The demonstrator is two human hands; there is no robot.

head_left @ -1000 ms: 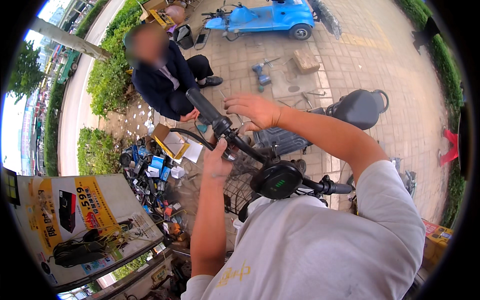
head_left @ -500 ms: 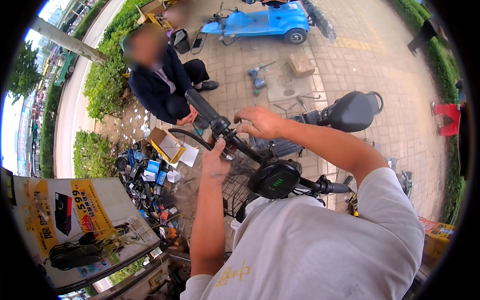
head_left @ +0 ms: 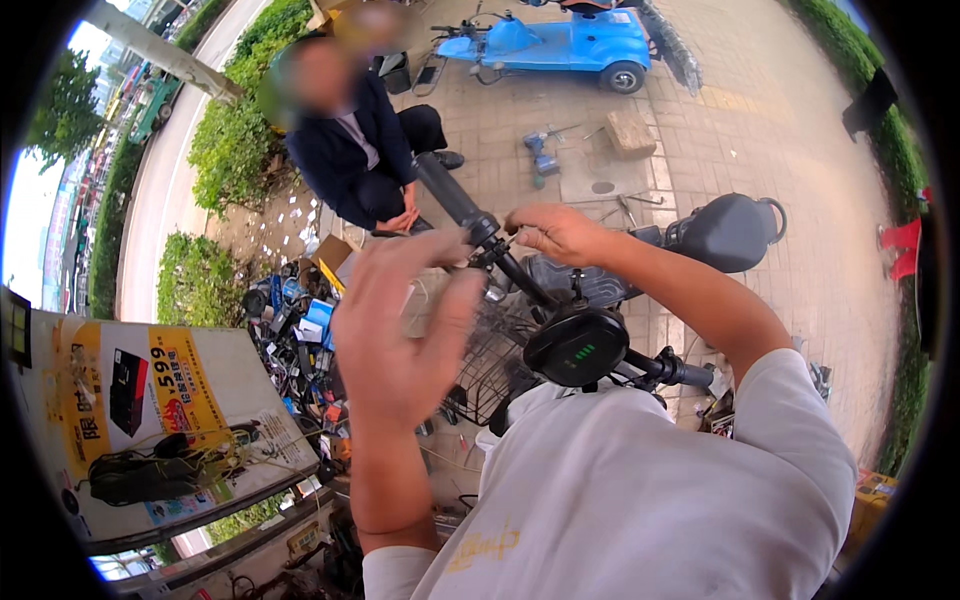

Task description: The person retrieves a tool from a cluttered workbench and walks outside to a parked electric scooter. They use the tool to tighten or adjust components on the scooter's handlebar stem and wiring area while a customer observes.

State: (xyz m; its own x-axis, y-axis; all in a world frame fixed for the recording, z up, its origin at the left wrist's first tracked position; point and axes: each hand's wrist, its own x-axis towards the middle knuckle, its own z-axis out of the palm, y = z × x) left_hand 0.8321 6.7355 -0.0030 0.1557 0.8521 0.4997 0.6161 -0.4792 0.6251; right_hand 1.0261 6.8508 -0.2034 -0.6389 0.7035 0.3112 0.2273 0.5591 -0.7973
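I see my left hand (head_left: 395, 330), slightly blurred and raised in front of the black handlebar, its fingers curved and apart from the thumb, holding nothing visible. My right hand (head_left: 560, 232) is at the clamp by the left grip (head_left: 448, 190), its fingers bent round something small I cannot make out. A round display (head_left: 574, 348) with green bars sits mid-bar above a wire basket (head_left: 490, 335). The bike's black seat (head_left: 720, 232) lies beyond my right forearm.
A person (head_left: 350, 150) in a dark jacket squats opposite. A blue scooter (head_left: 560, 45), cordless drill (head_left: 540, 152) and stone block (head_left: 628, 135) are on the paving. Heaped parts (head_left: 295, 310) and a postered panel (head_left: 250, 450) lie left. Passers-by (head_left: 900, 250) are far right.
My left hand has let go of the grip and lever area and moved up and toward the camera. My right hand stays at the clamp, a little higher in view.
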